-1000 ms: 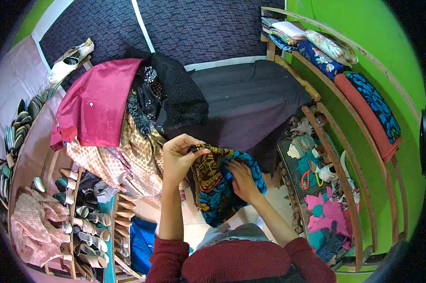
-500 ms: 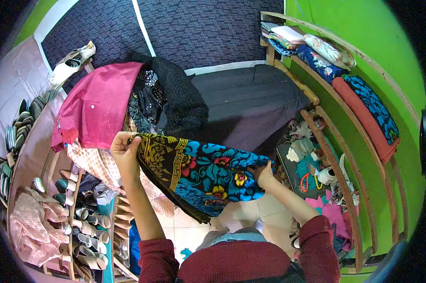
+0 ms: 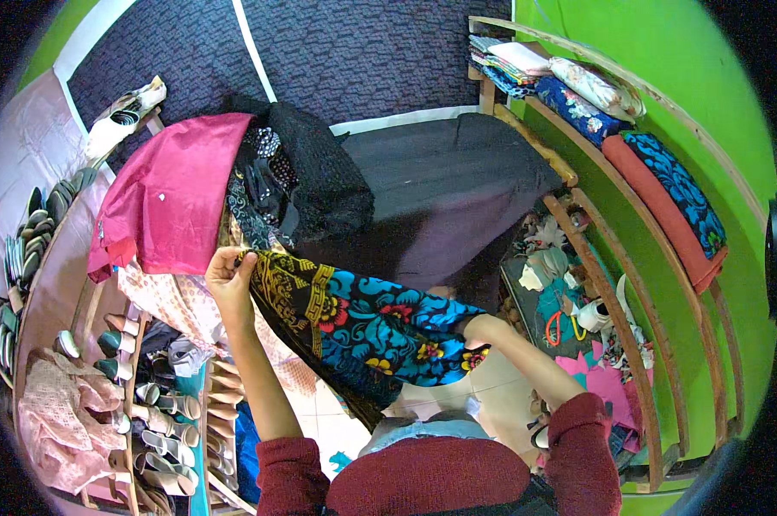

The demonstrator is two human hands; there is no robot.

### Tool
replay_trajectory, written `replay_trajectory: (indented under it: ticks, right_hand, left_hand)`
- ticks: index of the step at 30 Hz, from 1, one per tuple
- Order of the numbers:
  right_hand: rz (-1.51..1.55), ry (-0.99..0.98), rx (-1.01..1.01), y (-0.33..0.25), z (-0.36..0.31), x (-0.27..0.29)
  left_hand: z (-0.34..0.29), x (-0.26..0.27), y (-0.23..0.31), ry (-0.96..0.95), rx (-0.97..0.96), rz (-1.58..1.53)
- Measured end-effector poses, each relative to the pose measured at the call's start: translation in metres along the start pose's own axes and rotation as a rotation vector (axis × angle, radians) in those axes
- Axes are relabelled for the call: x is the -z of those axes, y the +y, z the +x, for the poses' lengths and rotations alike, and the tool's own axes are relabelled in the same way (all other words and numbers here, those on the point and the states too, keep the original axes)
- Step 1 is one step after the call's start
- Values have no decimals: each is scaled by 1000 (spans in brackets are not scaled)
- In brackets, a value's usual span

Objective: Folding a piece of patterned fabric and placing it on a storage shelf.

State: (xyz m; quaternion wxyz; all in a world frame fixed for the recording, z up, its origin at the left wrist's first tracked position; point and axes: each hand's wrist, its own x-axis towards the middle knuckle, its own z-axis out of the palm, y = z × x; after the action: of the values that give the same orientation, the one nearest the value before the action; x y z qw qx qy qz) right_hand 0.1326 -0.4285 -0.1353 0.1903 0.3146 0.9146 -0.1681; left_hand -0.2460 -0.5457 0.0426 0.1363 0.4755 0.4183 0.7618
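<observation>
A patterned cloth [image 3: 388,322], blue and black with red and yellow flowers and a yellow-on-black border, hangs in folds between my two hands. My left hand [image 3: 230,273] pinches its bordered corner at the upper left. Over on the right, my right hand [image 3: 483,332] is closed round the other end, its fingertips partly hidden by the cloth. The lower edge sags toward my body. Just beyond the cloth lies a table with a black cover [image 3: 440,172]; a magenta cloth [image 3: 178,189] and a black lacy cloth [image 3: 324,185] are heaped at its left.
Wooden racks with several shoes [image 3: 160,430] and a pale pink lace cloth [image 3: 66,417] stand at left. On the right, a wooden shelf [image 3: 608,275] carries folded fabrics [image 3: 663,202]. Below it are fabric scraps [image 3: 608,378] and orange-handled scissors [image 3: 553,328].
My right hand has shifted slightly down and turned over the cloth's end. The cloth between my hands sags a little lower, while my left hand stays almost in place.
</observation>
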Motion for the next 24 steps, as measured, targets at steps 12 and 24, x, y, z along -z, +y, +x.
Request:
replay_trajectory:
  ticks: [12, 24]
  right_hand:
    - [630, 748, -449, -31, -78, 56]
    - [242, 551, 257, -16, -131, 73]
  left_hand:
    - [24, 78, -58, 247, 10, 236]
    - [58, 85, -90, 272, -17, 332]
